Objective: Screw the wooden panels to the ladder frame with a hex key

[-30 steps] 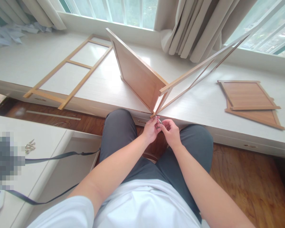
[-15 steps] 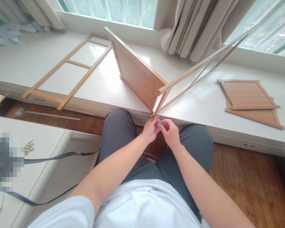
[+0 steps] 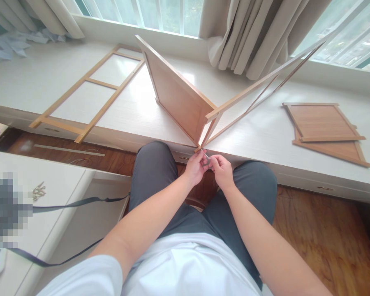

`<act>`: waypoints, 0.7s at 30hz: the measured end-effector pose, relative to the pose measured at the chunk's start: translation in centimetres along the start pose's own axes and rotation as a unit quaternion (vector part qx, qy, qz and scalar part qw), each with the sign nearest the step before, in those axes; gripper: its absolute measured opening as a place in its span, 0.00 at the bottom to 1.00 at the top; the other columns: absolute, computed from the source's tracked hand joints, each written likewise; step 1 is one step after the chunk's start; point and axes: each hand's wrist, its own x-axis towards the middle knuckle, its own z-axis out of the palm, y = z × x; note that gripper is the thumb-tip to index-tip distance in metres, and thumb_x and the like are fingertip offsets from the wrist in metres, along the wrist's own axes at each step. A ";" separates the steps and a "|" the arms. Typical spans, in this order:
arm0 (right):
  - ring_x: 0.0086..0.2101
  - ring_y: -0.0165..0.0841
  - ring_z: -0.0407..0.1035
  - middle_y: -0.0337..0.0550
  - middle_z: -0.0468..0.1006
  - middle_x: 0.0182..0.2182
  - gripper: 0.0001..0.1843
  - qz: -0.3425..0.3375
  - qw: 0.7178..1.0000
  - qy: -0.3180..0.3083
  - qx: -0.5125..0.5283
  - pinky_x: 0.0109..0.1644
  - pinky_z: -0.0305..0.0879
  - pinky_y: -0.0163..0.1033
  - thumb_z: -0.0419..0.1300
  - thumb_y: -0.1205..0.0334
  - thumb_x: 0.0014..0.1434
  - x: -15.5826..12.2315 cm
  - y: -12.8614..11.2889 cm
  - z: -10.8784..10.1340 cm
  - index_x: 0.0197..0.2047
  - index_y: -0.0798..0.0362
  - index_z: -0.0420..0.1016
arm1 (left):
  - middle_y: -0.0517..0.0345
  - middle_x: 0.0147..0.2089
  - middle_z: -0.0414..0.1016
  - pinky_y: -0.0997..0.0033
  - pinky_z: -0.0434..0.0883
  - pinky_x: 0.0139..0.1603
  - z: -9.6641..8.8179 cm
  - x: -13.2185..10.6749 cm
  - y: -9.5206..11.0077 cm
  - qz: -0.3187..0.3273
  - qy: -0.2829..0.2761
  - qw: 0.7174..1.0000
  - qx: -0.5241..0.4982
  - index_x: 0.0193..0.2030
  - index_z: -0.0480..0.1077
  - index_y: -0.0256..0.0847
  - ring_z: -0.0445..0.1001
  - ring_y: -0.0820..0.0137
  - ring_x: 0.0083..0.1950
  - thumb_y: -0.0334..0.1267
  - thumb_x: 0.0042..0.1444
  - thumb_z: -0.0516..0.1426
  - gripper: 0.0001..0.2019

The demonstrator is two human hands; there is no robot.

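In front of my knees, my left hand (image 3: 195,167) is closed, its fingertips against the lower near corner of a wooden frame (image 3: 239,100). A small metal hex key (image 3: 206,158) runs from that corner across the left fingers. My right hand (image 3: 222,170) pinches the outer end of the key from the right. The frame stands on its edge and slants away to the right. Meeting it at the corner is an upright wooden panel (image 3: 179,92) that slants back to the left. My fingers hide the fastener and part of the key.
A ladder-like wooden frame (image 3: 102,111) lies on the white window bench (image 3: 160,123) at left; two stacked wooden panels (image 3: 323,122) lie at right. Several metal screws (image 3: 39,191) sit on the white desk (image 3: 64,174). A dark strap (image 3: 80,202) hangs across the desk's edge.
The hex key has turned a little between my fingers, and my right fingers have shifted slightly right along it. The left hand, frame and panel hold still.
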 end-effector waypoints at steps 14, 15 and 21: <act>0.22 0.30 0.65 0.37 0.75 0.23 0.19 0.034 0.997 -0.018 0.072 0.28 0.63 0.37 0.60 0.43 0.64 0.1 -0.2 0.2 0.34 0.51 0.76 | 0.66 0.28 0.66 0.73 0.67 0.28 0.1 -0.4 0.0 0.012 -0.005 1.000 0.027 0.42 0.76 0.37 0.65 0.77 0.26 0.42 0.53 0.72 0.16; 0.22 0.30 0.65 0.37 0.75 0.23 0.19 0.033 0.997 -0.017 0.070 0.28 0.63 0.36 0.60 0.43 0.64 0.1 -0.2 0.2 0.34 0.51 0.76 | 0.66 0.28 0.66 0.73 0.68 0.28 0.1 -0.4 0.0 0.011 -0.007 1.000 0.027 0.42 0.76 0.36 0.65 0.77 0.26 0.42 0.52 0.72 0.16; 0.27 0.32 0.69 0.38 0.78 0.28 0.19 0.015 0.999 -0.009 0.049 0.32 0.69 0.37 0.62 0.42 0.63 -0.1 -0.2 0.1 0.40 0.50 0.75 | 0.66 0.29 0.67 0.77 0.63 0.26 -0.1 -0.3 0.0 0.008 -0.005 1.000 0.021 0.42 0.77 0.36 0.64 0.80 0.26 0.40 0.52 0.72 0.15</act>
